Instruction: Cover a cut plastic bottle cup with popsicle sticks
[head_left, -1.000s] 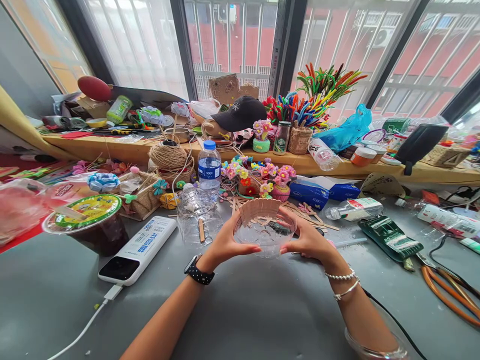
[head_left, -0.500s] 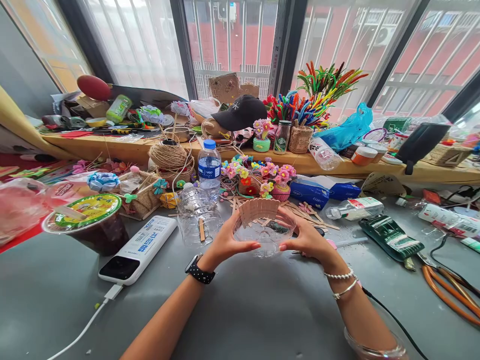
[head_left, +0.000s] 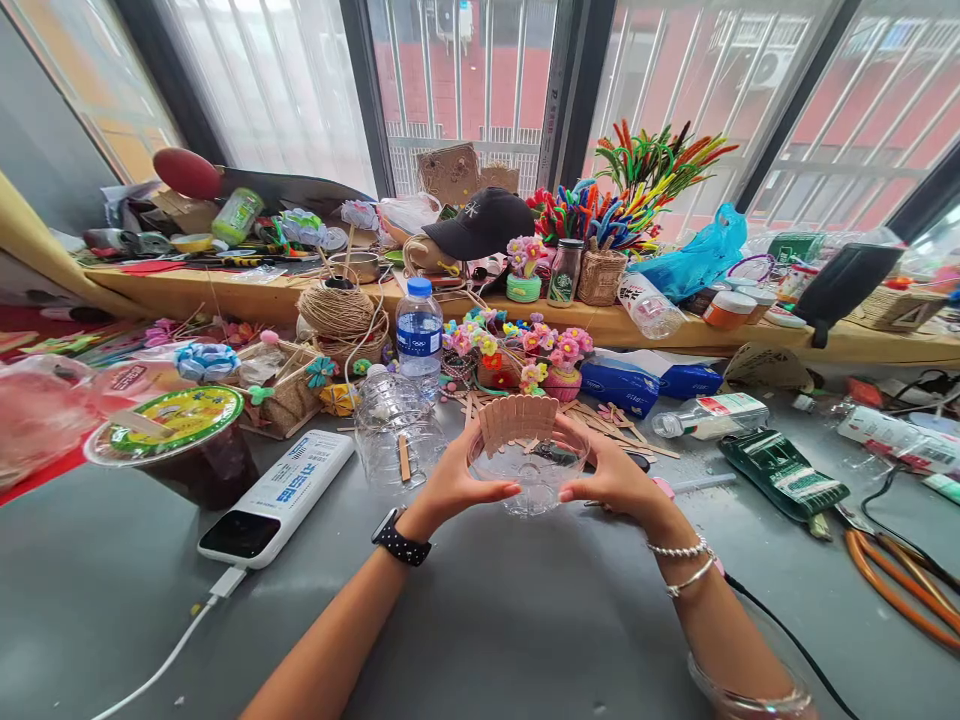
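Note:
Both my hands hold a clear plastic bowl (head_left: 529, 488), the cut bottom of a bottle, just above the grey table (head_left: 480, 620). My left hand (head_left: 450, 482) curls round its left side, thumb along the near rim. My right hand (head_left: 611, 477) grips the right side the same way. A row of wooden sticks (head_left: 519, 416) is fixed upright along the bowl's far wall.
A cut clear bottle (head_left: 390, 430), a water bottle (head_left: 418, 330), a power bank (head_left: 279, 496) with cable and a lidded cup (head_left: 176, 430) stand left. Loose sticks, a glue bottle (head_left: 709, 417), a green pouch (head_left: 780, 475) and orange pliers (head_left: 896, 585) lie right. A cluttered wooden shelf (head_left: 225, 295) runs behind.
The bowl and both hands have barely shifted; the view drifted slightly.

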